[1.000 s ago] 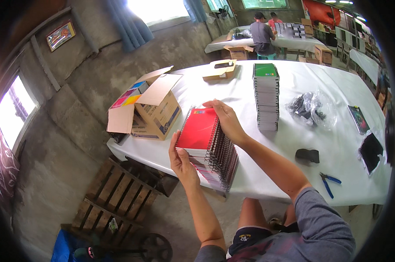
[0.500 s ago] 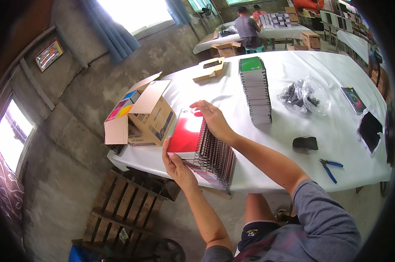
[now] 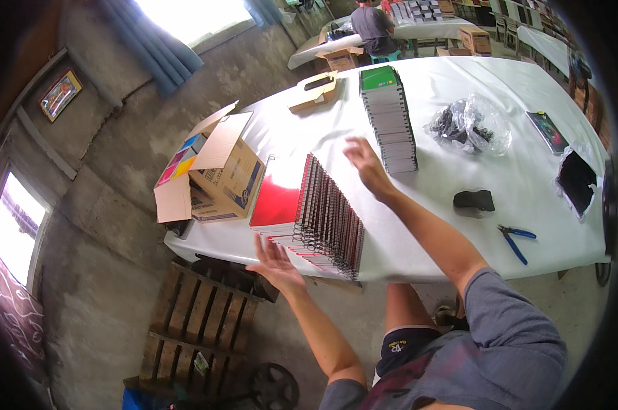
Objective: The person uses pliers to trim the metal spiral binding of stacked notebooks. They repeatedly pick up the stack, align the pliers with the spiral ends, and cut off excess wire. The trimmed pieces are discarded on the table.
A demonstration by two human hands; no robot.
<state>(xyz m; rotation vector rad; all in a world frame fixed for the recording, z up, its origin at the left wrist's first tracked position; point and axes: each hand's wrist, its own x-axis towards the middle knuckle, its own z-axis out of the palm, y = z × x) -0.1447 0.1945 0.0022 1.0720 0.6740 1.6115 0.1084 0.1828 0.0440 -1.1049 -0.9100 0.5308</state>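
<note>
A tall stack of red spiral notebooks (image 3: 276, 202) stands at the table's near left edge, its wire bindings facing right. Just off the front face of that stack is my left hand (image 3: 276, 265), its fingers spread and nothing in them. My right hand (image 3: 369, 166) hangs in the air to the right of the red stack, fingers apart and empty. Beyond it rises a second stack of notebooks (image 3: 389, 123) with a green cover on top. An open cardboard box (image 3: 228, 179) with colourful covers inside sits left of the red stack.
On the table's right lie blue-handled cutting pliers (image 3: 515, 241), a black object (image 3: 474, 200), a clear plastic bag with dark bits (image 3: 469, 128), a dark-covered booklet (image 3: 547, 132) and a black packet (image 3: 577, 180). A small open carton (image 3: 313, 93) sits at the back. Another person (image 3: 373, 31) sits beyond.
Both hands have let go of the red notebook stack. My right hand has moved off to the right, my left slightly down from its front. The view has shifted a little.
</note>
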